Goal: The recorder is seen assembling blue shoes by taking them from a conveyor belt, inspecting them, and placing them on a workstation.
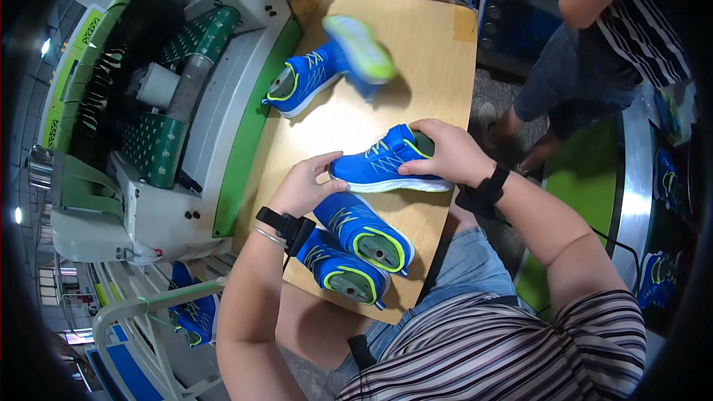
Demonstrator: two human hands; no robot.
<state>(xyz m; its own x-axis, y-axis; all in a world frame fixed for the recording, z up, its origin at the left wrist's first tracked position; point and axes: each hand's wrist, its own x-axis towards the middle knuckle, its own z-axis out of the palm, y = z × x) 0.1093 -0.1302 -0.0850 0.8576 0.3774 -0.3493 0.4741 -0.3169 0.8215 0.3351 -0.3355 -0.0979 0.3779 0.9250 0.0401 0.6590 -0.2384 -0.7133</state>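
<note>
A blue sneaker [375,168] with a white sole and yellow-green collar lies sideways between my hands, its toe to the left. At the toe, my left hand [303,187] grips with thumb and fingers. My right hand [454,154] is closed around the heel end, beside a dark green insert in the opening. Just below sit two matching sneakers, one [356,220] next to the other [318,250], heels toward me, also with green inserts. Farther off, a blue sneaker [308,74] stands upright, and a motion-blurred one [362,50] is tipped with its pale sole showing.
The wooden tabletop [416,89] has a raised, ragged cardboard edge at the back. A white and green machine [249,104] with green perforated parts borders it on the left. At right are a person in shorts [568,74] and a metal-edged conveyor [618,186]. A rack [141,312] holds shoes, lower left.
</note>
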